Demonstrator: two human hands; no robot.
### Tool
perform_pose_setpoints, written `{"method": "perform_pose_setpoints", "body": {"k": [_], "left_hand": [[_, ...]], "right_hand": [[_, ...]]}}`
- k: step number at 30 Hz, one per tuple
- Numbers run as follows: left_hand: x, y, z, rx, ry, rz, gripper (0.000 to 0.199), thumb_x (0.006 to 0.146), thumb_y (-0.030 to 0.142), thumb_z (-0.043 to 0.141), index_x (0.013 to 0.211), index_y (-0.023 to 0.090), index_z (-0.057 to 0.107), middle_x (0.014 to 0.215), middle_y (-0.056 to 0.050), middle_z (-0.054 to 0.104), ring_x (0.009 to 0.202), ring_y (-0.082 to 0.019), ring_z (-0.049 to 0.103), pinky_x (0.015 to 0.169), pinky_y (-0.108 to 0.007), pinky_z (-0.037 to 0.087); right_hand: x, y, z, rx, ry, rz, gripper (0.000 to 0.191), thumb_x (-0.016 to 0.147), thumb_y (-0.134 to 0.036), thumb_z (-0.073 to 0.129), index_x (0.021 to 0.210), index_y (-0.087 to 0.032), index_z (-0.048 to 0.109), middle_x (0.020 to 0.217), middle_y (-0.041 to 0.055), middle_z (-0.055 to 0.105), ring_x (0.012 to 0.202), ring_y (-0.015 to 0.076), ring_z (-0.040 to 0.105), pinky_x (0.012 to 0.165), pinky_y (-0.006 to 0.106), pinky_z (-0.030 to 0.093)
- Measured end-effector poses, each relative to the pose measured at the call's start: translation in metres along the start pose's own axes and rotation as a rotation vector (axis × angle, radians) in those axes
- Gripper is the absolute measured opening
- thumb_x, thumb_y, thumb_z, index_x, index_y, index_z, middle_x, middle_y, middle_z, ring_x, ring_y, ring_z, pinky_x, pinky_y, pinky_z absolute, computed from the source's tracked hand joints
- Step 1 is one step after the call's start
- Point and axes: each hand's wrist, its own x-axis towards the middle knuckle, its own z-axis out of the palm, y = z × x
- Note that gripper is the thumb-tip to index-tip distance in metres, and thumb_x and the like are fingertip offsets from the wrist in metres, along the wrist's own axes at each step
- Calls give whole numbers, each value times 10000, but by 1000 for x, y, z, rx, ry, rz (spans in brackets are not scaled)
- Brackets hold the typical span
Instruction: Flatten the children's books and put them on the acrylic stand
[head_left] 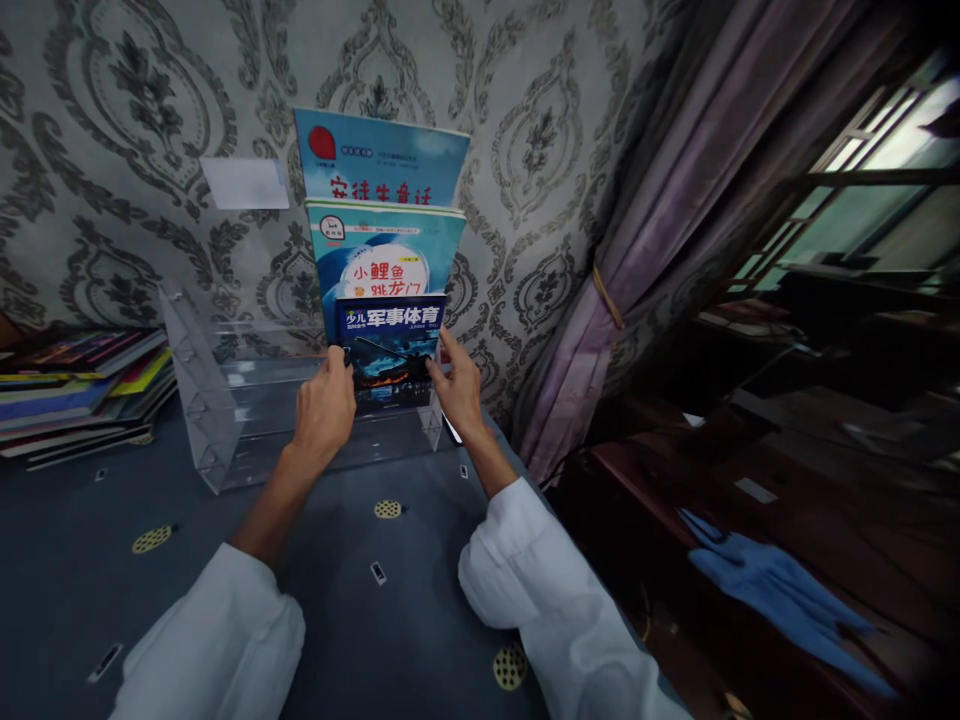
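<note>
A small dark blue book (394, 350) stands upright at the front of a clear tiered rack (274, 400). My left hand (326, 400) grips its left edge, and the fingers of my right hand (456, 385) are closed on its right edge. Behind it rises a teal book (390, 240) with a white oval on its cover. A taller blue book (382, 155) with a red round mark is at the very back. The lower parts of both rear books are hidden by what stands before them.
At the left lies a stack of books (82, 385). A purple curtain (592, 330) hangs right of the rack. On the dark red surface (652, 480) at the right lies a blue glove (772, 585). The blue tablecloth (337, 620) has pineapple prints.
</note>
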Motion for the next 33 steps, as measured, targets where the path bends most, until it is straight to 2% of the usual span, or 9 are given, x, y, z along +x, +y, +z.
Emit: {"method": "perform_pose_setpoints", "body": {"k": [4,7,14,20,23,27,33], "left_hand": [[0,1,-2,28,-24,-11,204,1035,248,353,1149,149,490,1032,-161,707,869,-282,709,733,-343,490],[0,2,-4,44,-31,-9,216,1038,243,347,1156,136,493,1031,-166,708,877,-287,711,732,-347,491],[0,2,-5,45,21,1,185,1043,237,362,1135,155,500,1004,-145,719,844,-262,712,686,-320,478],[0,-1,-3,28,96,32,165,1033,232,379,1098,169,517,1024,-134,721,841,-251,712,671,-310,471],[0,-3,-2,28,129,55,162,1033,238,385,1081,171,524,1016,-126,721,853,-252,713,668,-305,467],[0,-2,-4,60,89,46,161,1036,233,388,1084,165,527,1008,-120,725,845,-254,713,661,-305,461],[0,0,-8,64,16,14,178,1043,219,380,1138,156,517,1064,-134,713,872,-265,710,689,-323,468]], "right_hand": [[-1,-1,0,-10,-6,-8,595,895,-214,578,1484,-256,507,1218,89,706,1008,276,655,951,469,524],[-1,-1,1,-16,2,-4,605,886,-196,588,1484,-245,510,1191,90,717,987,275,663,946,468,530],[-2,-2,1,-2,19,-35,556,926,-246,585,1477,-276,516,1293,81,687,1038,271,661,961,475,534],[-2,-3,0,3,28,-24,563,926,-290,610,1481,-264,518,1090,78,733,915,254,673,890,450,566],[-2,-3,-1,14,34,-32,569,926,-287,605,1487,-266,510,1112,78,732,934,254,678,884,441,570],[-2,-3,0,-12,19,-40,575,921,-271,596,1489,-274,504,1221,80,715,1015,273,679,916,456,558],[-2,-4,-1,-77,-4,-48,593,928,-290,581,1508,-240,471,1252,96,705,1031,287,674,918,460,550]]}}
